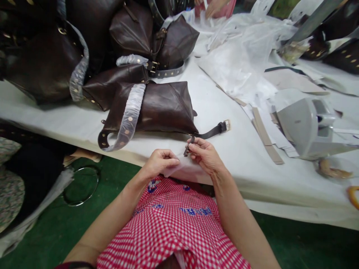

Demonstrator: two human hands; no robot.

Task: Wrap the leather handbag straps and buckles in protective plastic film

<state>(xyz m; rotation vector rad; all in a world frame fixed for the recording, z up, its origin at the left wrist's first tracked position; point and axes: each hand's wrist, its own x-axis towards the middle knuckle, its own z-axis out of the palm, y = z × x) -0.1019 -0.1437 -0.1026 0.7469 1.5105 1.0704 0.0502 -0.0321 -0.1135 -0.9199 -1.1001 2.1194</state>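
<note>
A dark brown leather bag (165, 106) lies on its side at the table's front edge. My right hand (206, 155) pinches a short dark leather tab (187, 149) at the bag's lower right corner. My left hand (161, 162) is closed, thumb against forefinger, on a thin translucent white sheet (172, 171) that hangs by the table edge. A handle wrapped in clear plastic (131, 112) crosses the bag's left part. Just beyond my right hand, a dark strap with a buckle (214, 130) stretches out to the right.
More brown leather bags (134, 31) are heaped behind and to the left. White plastic sheets (238, 59), card strips (267, 140) and a grey tape dispenser (300, 123) occupy the right side. Across the table, another person's hand (214, 7) is at a pink item.
</note>
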